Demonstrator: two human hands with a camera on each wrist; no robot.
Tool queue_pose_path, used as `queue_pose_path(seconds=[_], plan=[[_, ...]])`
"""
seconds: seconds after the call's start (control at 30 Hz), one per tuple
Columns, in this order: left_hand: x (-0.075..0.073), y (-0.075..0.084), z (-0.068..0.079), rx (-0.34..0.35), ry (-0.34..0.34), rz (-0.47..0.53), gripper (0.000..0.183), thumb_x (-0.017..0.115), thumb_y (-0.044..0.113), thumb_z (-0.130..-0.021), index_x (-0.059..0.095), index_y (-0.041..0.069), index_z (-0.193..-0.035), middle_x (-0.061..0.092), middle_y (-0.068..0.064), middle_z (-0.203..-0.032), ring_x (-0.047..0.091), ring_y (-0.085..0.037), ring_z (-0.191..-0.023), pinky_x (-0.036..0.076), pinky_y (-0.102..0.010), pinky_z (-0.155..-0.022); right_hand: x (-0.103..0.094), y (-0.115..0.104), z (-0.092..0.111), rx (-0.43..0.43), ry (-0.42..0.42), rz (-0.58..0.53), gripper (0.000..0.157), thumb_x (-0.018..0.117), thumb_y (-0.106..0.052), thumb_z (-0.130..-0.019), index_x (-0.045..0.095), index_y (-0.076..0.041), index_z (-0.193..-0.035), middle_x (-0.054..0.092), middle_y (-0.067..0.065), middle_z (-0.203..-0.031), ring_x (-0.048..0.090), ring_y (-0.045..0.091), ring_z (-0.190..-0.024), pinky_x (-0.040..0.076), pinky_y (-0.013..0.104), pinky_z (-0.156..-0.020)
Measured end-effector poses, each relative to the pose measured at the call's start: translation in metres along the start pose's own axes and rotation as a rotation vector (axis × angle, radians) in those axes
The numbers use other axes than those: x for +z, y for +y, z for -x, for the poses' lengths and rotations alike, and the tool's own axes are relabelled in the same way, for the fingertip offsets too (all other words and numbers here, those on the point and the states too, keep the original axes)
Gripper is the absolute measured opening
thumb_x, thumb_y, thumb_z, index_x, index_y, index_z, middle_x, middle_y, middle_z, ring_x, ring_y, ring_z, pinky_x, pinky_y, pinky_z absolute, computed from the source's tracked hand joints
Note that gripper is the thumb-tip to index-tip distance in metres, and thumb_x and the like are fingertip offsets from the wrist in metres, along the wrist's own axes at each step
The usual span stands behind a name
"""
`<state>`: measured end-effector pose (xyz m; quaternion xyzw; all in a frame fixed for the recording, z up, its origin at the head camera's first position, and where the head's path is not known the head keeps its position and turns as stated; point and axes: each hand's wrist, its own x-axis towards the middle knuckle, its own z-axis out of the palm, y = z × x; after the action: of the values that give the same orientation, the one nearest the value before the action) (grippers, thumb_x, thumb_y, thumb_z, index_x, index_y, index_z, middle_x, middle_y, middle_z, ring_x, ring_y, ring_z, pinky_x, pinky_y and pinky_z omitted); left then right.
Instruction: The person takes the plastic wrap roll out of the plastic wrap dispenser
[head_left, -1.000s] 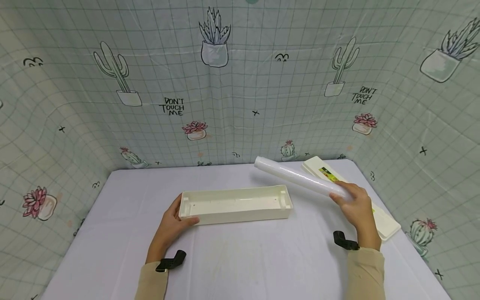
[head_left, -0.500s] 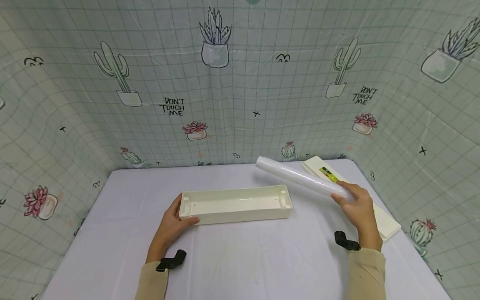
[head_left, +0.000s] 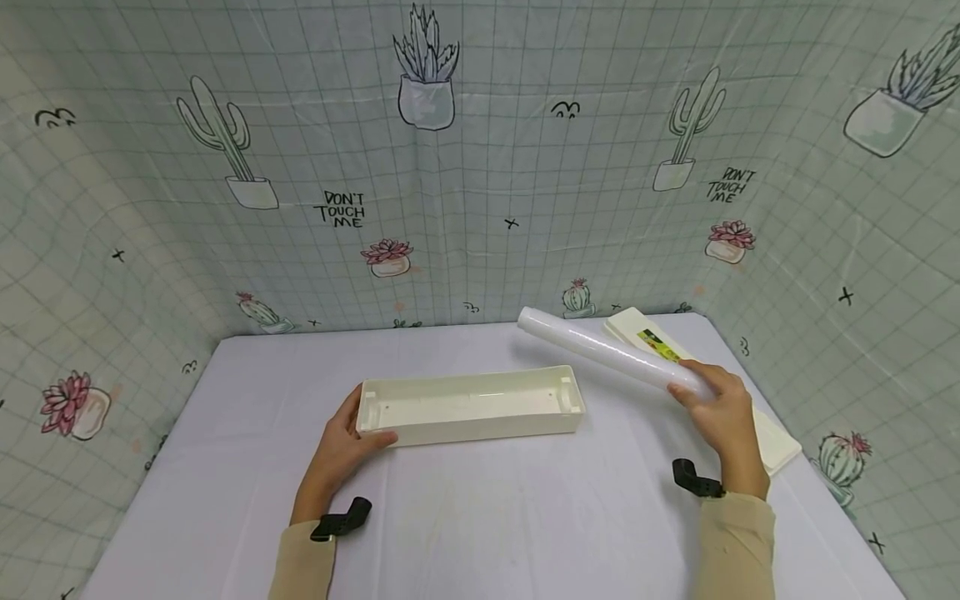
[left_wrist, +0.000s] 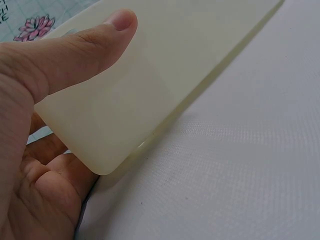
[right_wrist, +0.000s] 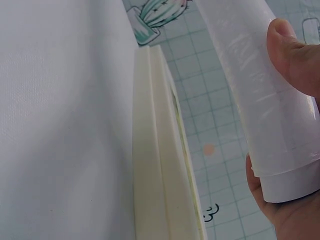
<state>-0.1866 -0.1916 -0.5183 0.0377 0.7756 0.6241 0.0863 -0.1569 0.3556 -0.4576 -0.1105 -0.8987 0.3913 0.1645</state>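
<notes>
My left hand [head_left: 347, 447] grips the left end of a long cream plastic box [head_left: 480, 430], its thumb on the front wall and its fingers behind the end. The box stands on the table with its open top up and nothing inside. In the left wrist view the thumb presses flat on the box's smooth wall [left_wrist: 125, 100]. My right hand [head_left: 720, 408] holds a roll of clear plastic wrap [head_left: 600, 348] by its right end, raised and slanting up to the left. The right wrist view shows thumb and fingers round the roll [right_wrist: 265, 100], near its white core end.
A long cream lid [head_left: 772, 442] with a yellow-green label [head_left: 660, 344] lies slantwise at the table's right side, partly hidden under the roll and right hand. The white table [head_left: 480, 533] ends at a cactus-print cloth [head_left: 480, 167] behind and at both sides.
The right hand and the plastic wrap roll have shifted slightly to the right. The left hand stays on the box; the whole view has tipped a little.
</notes>
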Motion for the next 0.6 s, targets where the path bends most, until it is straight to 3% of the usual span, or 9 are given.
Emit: queue_pose_path(seconds=[0.6], plan=[[0.0001, -0.0017, -0.0002, -0.003, -0.003, -0.010, 0.114, 0.087, 0.021, -0.084, 0.009, 0.014, -0.167, 0.022, -0.013, -0.171, 0.025, -0.031, -0.157, 0.034, 0.000, -0.097, -0.0047, 0.0050, 0.0012, 0.033, 0.007, 0.004, 0.048, 0.075, -0.026, -0.095, 0.066, -0.005, -0.137, 0.057, 0.022, -0.143, 0.045, 0.040, -0.131, 0.038, 0.060, -0.100]])
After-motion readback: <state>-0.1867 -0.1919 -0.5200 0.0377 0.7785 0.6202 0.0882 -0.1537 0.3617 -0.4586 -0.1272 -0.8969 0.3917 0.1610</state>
